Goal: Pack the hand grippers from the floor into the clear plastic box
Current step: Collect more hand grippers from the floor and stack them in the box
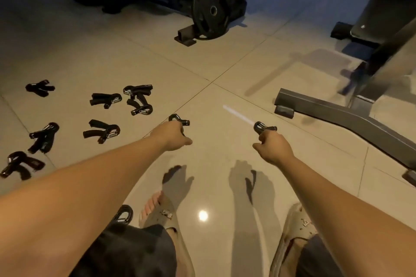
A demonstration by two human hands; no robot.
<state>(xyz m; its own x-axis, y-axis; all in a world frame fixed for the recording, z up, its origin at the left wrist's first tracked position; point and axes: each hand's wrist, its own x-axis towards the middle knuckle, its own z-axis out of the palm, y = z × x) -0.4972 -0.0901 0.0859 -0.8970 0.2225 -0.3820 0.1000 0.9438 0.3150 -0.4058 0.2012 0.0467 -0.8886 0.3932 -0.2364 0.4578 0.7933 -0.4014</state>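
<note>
Holding one hand gripper apiece, both arms stretched fwd over the tiled floor [225,63].

- Left hand [174,138]: fingers curled tight round a gripper [179,119]; coil end and one handle stick out past the knuckles. Item is off the floor.
- Right hand [273,147]: closed likewise on a second gripper [263,128], coil end pointing away from the body, also lifted clear.
- Loose stock on floor, left side: approx. 7 grippers, all black w/ metal springs. Far one [40,87] sits alone; one [105,99] lies near a touching or overlapping pair [138,99]; one more [101,131] lies nearer; two [44,137] and [20,165] lie by the left edge.
- One extra gripper [123,213] shows by the left knee, just beside a sandalled foot [157,213]; partly hidden by the forearm.
- Clear plastic box: not in view; can't say where it stands.
- Other: weight plates on a rack [213,11] at the back, bench frame [337,117] at right, both well apart from the stock.

Step in hand, as judged: pickup done for two pcs, transfer pending. Task looks early, most stock unpacked.

Next move calls for: turning to find the box, bringing both hands over its opening, releasing each item inside, then going back to the left cluster. Tangled pair may need separating first.
</note>
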